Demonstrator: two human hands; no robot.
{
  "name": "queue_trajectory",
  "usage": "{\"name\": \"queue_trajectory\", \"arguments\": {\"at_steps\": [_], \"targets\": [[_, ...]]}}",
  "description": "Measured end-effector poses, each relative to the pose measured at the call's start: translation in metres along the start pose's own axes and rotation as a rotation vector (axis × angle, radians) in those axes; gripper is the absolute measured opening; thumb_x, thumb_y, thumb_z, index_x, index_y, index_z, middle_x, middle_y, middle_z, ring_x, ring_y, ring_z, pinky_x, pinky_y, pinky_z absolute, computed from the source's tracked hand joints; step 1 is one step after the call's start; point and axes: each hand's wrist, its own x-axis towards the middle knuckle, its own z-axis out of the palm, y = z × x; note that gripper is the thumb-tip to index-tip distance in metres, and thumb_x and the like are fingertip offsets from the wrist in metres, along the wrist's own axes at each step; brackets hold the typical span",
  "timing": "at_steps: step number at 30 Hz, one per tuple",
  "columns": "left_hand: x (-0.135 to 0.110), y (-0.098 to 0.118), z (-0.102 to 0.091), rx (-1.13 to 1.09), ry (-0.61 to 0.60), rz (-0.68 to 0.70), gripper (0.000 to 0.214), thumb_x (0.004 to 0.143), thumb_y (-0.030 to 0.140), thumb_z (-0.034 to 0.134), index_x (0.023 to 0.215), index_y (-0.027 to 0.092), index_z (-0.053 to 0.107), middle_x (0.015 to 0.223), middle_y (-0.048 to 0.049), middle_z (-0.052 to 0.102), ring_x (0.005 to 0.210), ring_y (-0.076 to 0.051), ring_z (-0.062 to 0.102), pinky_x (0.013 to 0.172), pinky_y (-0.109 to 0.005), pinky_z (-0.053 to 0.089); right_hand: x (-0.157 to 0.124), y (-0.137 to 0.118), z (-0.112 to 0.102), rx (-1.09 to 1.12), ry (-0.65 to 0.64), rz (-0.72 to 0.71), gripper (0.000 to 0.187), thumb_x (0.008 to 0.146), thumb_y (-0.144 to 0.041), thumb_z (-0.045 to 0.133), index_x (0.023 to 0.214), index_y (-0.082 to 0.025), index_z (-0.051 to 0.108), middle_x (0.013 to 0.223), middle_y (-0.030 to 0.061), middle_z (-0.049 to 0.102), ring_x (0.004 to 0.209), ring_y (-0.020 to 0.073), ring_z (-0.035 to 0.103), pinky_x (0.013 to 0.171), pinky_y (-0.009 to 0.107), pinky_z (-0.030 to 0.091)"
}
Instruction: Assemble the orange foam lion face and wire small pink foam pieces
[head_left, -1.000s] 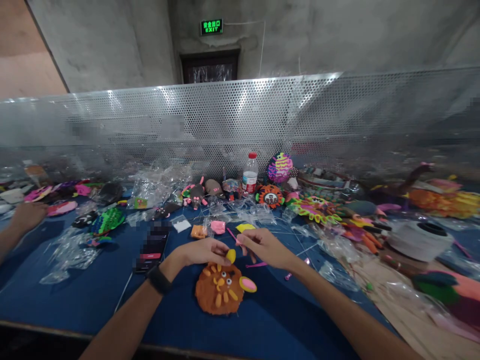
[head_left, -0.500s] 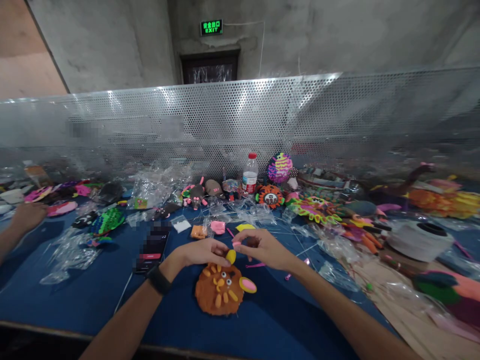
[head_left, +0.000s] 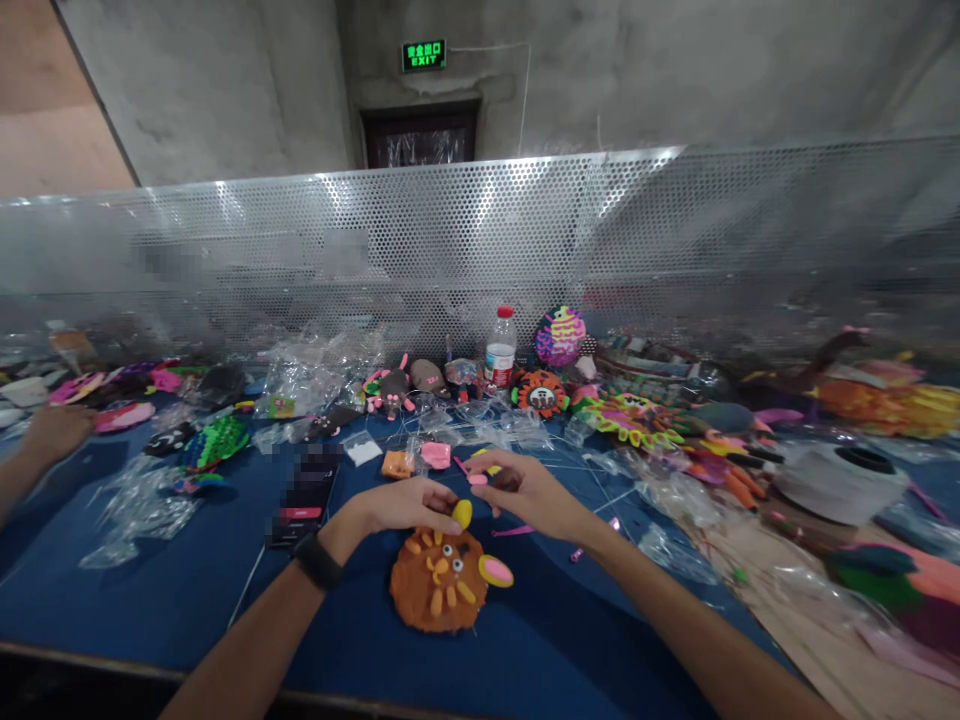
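My left hand (head_left: 412, 504) pinches a yellow clay oval (head_left: 463, 515) between thumb and finger, just above a brown clay animal face (head_left: 442, 605). The face has white eyes and orange strips, and a yellow ear with a pink middle (head_left: 496, 571) sticks out at its right. Close to the oval, my right hand (head_left: 529, 492) has a small pink clay piece (head_left: 477, 480) at its fingertips. The two pieces are apart. Some of my right fingers are hidden behind the hand.
Beyond my hands lie orange (head_left: 397, 464) and pink clay blocks (head_left: 436, 456). A phone (head_left: 307, 500) rests left of my wrist. Clay animals, plastic wrappers and a red-capped bottle (head_left: 500, 350) line the perforated metal screen (head_left: 420, 240). Another person's hand (head_left: 60, 432) is at far left.
My right fingertips have opened a little and lifted slightly, so more of the pink clay piece shows. My left hand keeps its hold on the yellow oval, and the brown face stays put.
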Motion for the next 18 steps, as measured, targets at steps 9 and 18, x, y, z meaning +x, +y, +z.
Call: {"name": "queue_trajectory", "arguments": {"at_steps": [9, 18], "targets": [[0.0015, -0.0032, -0.0001, 0.01, 0.013, -0.007, 0.029, 0.064, 0.032, 0.077, 0.087, 0.017, 0.067, 0.082, 0.0003, 0.066, 0.08, -0.014, 0.06, 0.081, -0.028, 0.042, -0.0018, -0.0062, -0.0014, -0.076, -0.042, 0.098, 0.044, 0.084, -0.052, 0.049, 0.058, -0.018, 0.058, 0.043, -0.0034, 0.049, 0.036, 0.0077, 0.044, 0.039, 0.02, 0.034], [-0.0008, -0.0017, -0.0008, 0.025, 0.015, -0.017, 0.035, 0.064, 0.034, 0.076, 0.094, 0.017, 0.067, 0.088, -0.0014, 0.067, 0.082, -0.014, 0.06, 0.079, -0.028, 0.043, 0.0003, -0.0065, 0.001, -0.021, 0.04, 0.055, 0.029, 0.074, -0.046, 0.063, 0.083, -0.019, 0.07, 0.074, 0.0025, 0.068, 0.045, 0.0104, 0.056, 0.047, 0.024, 0.043]]}}
